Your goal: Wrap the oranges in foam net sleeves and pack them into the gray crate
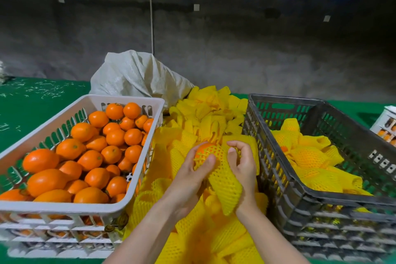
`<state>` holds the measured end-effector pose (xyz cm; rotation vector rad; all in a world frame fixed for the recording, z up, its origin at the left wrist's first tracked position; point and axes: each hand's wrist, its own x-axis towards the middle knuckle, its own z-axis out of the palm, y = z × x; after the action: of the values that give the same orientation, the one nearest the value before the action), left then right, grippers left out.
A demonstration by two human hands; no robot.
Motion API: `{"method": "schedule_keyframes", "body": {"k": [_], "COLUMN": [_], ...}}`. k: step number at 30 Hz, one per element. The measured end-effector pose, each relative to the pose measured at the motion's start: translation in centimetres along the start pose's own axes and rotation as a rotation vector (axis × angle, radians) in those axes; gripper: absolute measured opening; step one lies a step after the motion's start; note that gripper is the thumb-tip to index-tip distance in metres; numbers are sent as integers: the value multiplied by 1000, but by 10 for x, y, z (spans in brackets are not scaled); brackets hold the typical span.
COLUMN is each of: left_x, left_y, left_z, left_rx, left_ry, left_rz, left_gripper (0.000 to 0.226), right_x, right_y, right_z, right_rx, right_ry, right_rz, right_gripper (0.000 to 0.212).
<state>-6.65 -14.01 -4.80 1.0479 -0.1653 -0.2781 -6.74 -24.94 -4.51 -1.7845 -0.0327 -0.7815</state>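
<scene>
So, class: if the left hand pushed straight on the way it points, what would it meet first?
Probably the pile of foam sleeves beyond the orange the left hand grips; depth is unclear.

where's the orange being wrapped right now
Head view, centre: the orange is held by the left hand and right hand over the loose sleeve pile, between the white basket and the gray crate.

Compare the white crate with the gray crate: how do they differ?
The white crate holds bare oranges, piled almost to its rim; the gray crate holds fruit wrapped in yellow foam sleeves, well below its rim. Both are slotted plastic crates stacked on similar ones.
</scene>
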Motion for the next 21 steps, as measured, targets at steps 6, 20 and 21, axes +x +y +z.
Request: {"method": "schedule_keyframes", "body": {"k": [6,20,21], "left_x": [8,21,22], "left_y": [-4,-2,-3], "left_z": [2,-12,-11], "left_rx": [-1,-264,-245], "left_ry": [192,119,137], "left_rz": [-13,-233,-235], "left_gripper": [57,45,48], "right_x": [-16,10,13], "right_y": [7,7,9], "right_z": [19,7,6], "right_rx": [57,156,200], "right_ry": [81,-131,-161], "right_rz": [144,254,311], "right_gripper": [15,46,46]}}
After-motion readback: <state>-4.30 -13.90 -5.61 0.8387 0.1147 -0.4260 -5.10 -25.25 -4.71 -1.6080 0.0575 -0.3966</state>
